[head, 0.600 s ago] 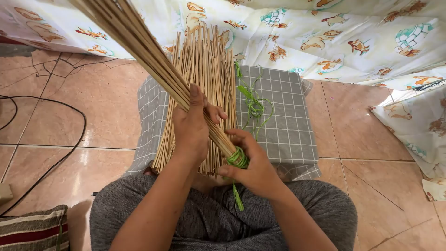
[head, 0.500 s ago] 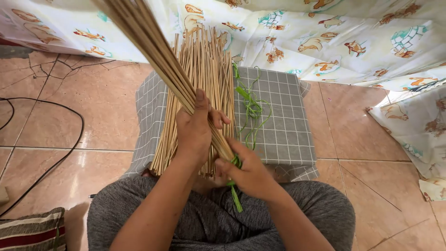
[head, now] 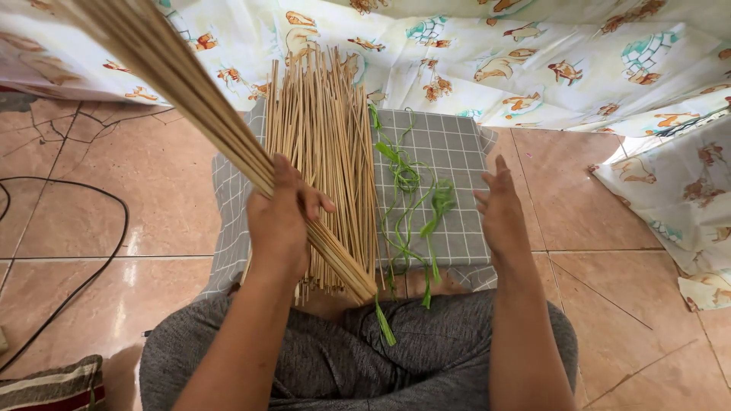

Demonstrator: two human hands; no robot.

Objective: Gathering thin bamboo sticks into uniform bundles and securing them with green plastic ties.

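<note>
The left hand [head: 280,221] is clamping its fingers around a tied bundle of thin sticks [head: 198,114], angled above the loose stick pile [head: 324,160] on the checked cloth [head: 445,152]. The bundle is judged light, stiff and brittle; grip near the tied end. The right hand [head: 502,213] is hovering, fingers apart, beside green ties [head: 415,190].

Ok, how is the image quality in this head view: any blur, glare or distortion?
Head view: the bundle of sticks in the left hand is soft and smeared toward the top-left corner; the loose sticks, green strips and open right hand are sharp; even daylight, soft sheen on the floor tiles, mild wide-angle bending at the edges.
</note>
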